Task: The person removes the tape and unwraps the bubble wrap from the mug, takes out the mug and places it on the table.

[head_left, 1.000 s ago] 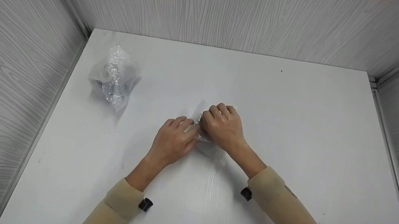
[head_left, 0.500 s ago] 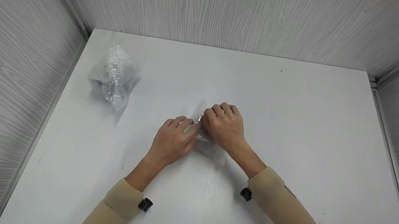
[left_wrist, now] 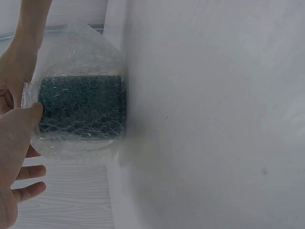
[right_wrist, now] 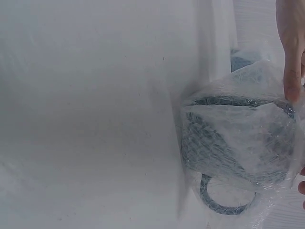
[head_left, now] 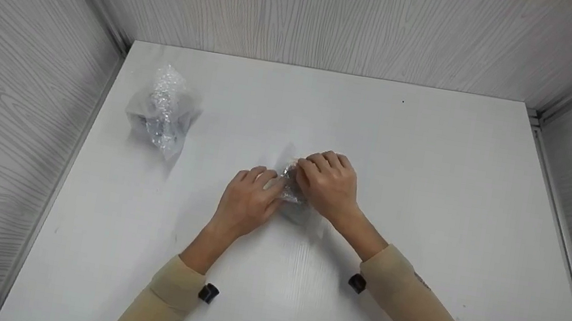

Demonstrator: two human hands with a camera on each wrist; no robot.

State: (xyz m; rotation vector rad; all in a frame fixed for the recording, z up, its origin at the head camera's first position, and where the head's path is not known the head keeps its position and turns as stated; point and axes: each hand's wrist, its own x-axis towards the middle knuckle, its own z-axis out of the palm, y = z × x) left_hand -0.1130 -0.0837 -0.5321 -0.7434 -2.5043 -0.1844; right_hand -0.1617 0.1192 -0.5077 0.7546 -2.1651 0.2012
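Observation:
At the middle of the white table (head_left: 460, 182), a dark blue-green mug (left_wrist: 81, 105) is wrapped in clear bubble wrap (right_wrist: 219, 143); its loop handle (right_wrist: 224, 209) shows through the film in the right wrist view. From the left side my left hand (head_left: 248, 200) holds the wrapped mug, thumb (left_wrist: 29, 116) pressed on the wrap and two other fingers stretched out past it. On the other side my right hand (head_left: 329, 186) pinches the upper part of the wrap with bent fingers. Its fingertips are mostly hidden behind the knuckles.
A second bubble-wrapped bundle (head_left: 164, 112) with something bluish inside stands at the back left of the table. Grey wood-grain panels (head_left: 309, 15) rise behind the table and on both sides. A black band (head_left: 209, 293) sits under the left sleeve cuff.
My right hand has shifted a little to the right, so more of the wrap shows between the hands. The left hand and the second bundle have stayed in place.

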